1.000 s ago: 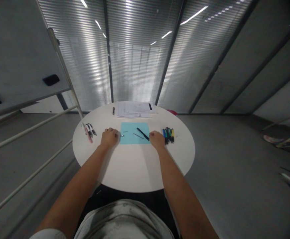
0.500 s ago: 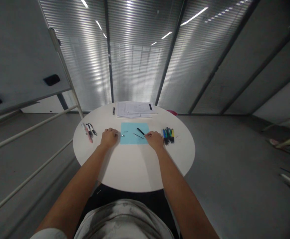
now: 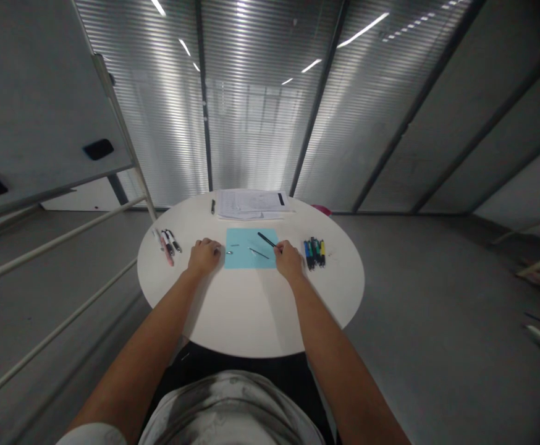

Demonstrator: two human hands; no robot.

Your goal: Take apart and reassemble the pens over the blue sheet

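Observation:
My right hand [image 3: 289, 258] pinches the near end of a black pen barrel [image 3: 265, 239], which slants up and left over the light blue sheet [image 3: 246, 262]. Beneath it on the sheet lies a thin pen refill [image 3: 258, 253]. A short thin piece, perhaps a spring [image 3: 235, 245], and a small shiny part [image 3: 229, 253] lie near the sheet's left side. My left hand [image 3: 203, 257] rests on the table beside the sheet's left edge, fingers curled together; whether they hold anything is hidden.
On the round white table [image 3: 246, 321], several pens [image 3: 167, 244] lie at left and several coloured pens [image 3: 314, 253] at right. Papers [image 3: 251, 204] and a dark pen [image 3: 213, 207] are at the back. A whiteboard frame [image 3: 146, 191] stands left.
My right hand has shifted slightly right, and the black pen barrel has moved with it, away from the refill. My left hand stays in place.

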